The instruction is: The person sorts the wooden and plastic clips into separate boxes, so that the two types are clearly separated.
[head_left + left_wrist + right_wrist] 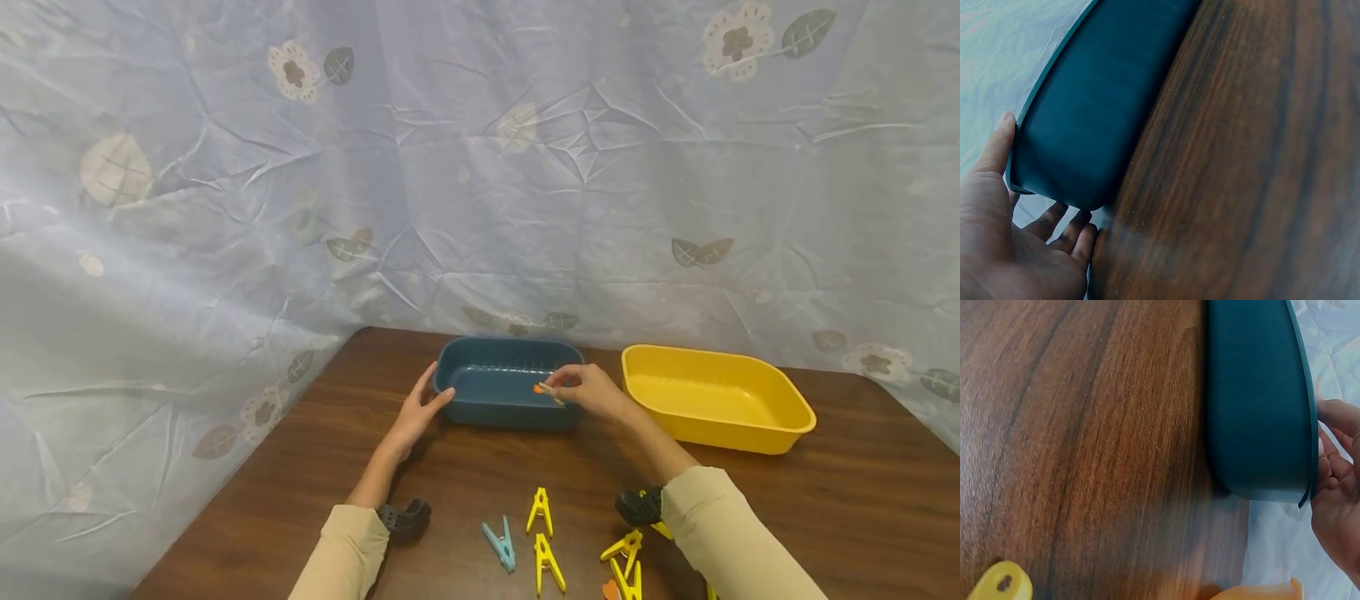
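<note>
A dark blue plastic tub [498, 414] stands at the back of the table. My left hand [412, 418] holds its left front corner, thumb at the rim and fingers along the end wall. In the left wrist view the fingers [1066, 228] curve beneath the rim. Over the tub's right front side, my right hand [592, 392] pinches a small wooden clip [556, 399] with an orange piece [539, 388] at its end. The right wrist view shows the right hand [1338, 481] reaching past the tub's rim; the clip is hidden there.
A yellow plastic tub [731, 432] stands right of the blue one. Several yellow clothespins [548, 564], a light blue clothespin [499, 543] and a partly seen orange piece [611, 591] lie near the front of the table. A patterned curtain [480, 167] hangs behind.
</note>
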`<state>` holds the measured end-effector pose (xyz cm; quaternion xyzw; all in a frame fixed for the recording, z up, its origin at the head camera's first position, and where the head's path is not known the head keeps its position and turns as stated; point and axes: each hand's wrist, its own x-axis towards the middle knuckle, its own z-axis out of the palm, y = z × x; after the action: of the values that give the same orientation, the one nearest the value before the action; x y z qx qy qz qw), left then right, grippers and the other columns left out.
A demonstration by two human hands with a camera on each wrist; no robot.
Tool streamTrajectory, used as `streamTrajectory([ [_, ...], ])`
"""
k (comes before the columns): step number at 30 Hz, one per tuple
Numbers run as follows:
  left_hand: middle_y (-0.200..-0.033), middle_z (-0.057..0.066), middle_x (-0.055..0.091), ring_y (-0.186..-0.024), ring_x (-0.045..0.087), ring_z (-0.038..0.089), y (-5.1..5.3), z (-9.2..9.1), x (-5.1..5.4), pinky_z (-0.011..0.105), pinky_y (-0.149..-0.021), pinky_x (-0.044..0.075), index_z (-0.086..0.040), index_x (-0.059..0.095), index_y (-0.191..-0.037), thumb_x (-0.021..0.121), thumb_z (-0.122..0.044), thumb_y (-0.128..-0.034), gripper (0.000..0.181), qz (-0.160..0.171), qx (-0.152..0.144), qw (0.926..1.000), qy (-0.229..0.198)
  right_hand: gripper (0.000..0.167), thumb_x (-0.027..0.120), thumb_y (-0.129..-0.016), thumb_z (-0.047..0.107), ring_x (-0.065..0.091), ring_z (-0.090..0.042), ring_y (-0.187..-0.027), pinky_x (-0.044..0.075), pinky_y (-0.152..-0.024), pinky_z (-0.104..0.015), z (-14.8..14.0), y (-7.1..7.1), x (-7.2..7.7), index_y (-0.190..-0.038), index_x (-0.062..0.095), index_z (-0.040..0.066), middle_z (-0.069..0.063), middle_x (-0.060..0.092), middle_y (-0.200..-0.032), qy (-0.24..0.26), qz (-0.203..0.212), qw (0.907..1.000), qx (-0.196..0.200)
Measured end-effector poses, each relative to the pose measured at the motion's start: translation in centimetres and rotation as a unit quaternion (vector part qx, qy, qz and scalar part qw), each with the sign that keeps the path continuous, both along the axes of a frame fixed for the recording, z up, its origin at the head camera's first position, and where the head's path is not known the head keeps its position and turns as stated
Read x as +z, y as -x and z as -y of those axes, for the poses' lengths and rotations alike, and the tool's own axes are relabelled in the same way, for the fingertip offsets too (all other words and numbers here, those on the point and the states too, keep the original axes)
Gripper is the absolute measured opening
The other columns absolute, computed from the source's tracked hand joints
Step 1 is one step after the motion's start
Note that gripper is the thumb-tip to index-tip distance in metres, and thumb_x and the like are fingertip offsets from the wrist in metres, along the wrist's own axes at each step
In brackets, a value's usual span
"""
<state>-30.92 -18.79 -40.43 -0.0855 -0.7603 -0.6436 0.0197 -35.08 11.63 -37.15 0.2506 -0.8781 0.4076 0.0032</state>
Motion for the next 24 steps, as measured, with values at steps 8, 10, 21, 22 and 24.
streamTrajectory([
  [8, -0.144, 0.026, 0.022, -0.130, 0.022, 0.041, -0.2, 0.0, 0.3, 0.050, -0.103, 0.023, -0.014, 0.019, -0.148, 0.058, -0.024, -0.0920, 0.069, 0.005, -0.003, 1.0000, 0.007, 0.013, 0.065, -0.086, 0.010, 0.063, -0.026, -0.077, 0.050, -0.067, -0.039, 0.0, 0.3, -0.1, -0.097, 0.069, 0.004, -0.009, 0.067, -0.083, -0.005, 0.007, 1.0000, -0.002],
  [10, -0.144, 0.026, 0.023, -0.131, 0.022, 0.040, -0.2, -0.1, 0.3, 0.049, -0.103, 0.023, -0.013, 0.019, -0.147, 0.058, -0.024, -0.0920, 0.069, 0.003, -0.001, 1.0000, 0.006, 0.013, 0.065, -0.086, 0.010, 0.063, -0.026, -0.077, 0.050, -0.066, -0.038, 0.0, 0.3, -0.2, -0.097, 0.069, 0.005, -0.010, 0.067, -0.083, -0.003, 0.004, 1.0000, -0.003],
  [21, -0.144, 0.028, 0.020, -0.130, 0.020, 0.044, 0.0, 0.1, -0.1, 0.054, -0.101, 0.023, -0.012, 0.017, -0.148, 0.058, -0.025, -0.0918, 0.070, -0.002, -0.005, 1.0000, 0.009, 0.014, 0.066, -0.085, 0.011, 0.063, -0.025, -0.077, 0.051, -0.066, -0.037, 0.0, 0.2, -0.1, -0.097, 0.069, 0.004, -0.006, 0.066, -0.084, 0.001, -0.002, 1.0000, -0.008],
  [22, -0.144, 0.028, 0.020, -0.130, 0.020, 0.044, 0.3, 0.1, -0.4, 0.054, -0.101, 0.022, -0.012, 0.018, -0.148, 0.059, -0.027, -0.0913, 0.071, -0.001, -0.004, 1.0000, 0.006, 0.014, 0.066, -0.085, 0.011, 0.063, -0.025, -0.078, 0.051, -0.067, -0.037, 0.0, 0.2, -0.1, -0.097, 0.069, 0.004, -0.005, 0.066, -0.084, 0.003, 0.000, 0.9999, -0.012],
  [24, -0.144, 0.027, 0.021, -0.130, 0.021, 0.043, 0.9, 0.3, -0.9, 0.054, -0.101, 0.022, -0.014, 0.018, -0.148, 0.059, -0.030, -0.0905, 0.072, -0.001, 0.001, 1.0000, 0.006, 0.014, 0.066, -0.085, 0.011, 0.063, -0.025, -0.078, 0.050, -0.066, -0.036, 0.0, 0.2, 0.1, -0.097, 0.069, 0.004, -0.005, 0.066, -0.083, 0.002, 0.000, 0.9999, -0.016],
])
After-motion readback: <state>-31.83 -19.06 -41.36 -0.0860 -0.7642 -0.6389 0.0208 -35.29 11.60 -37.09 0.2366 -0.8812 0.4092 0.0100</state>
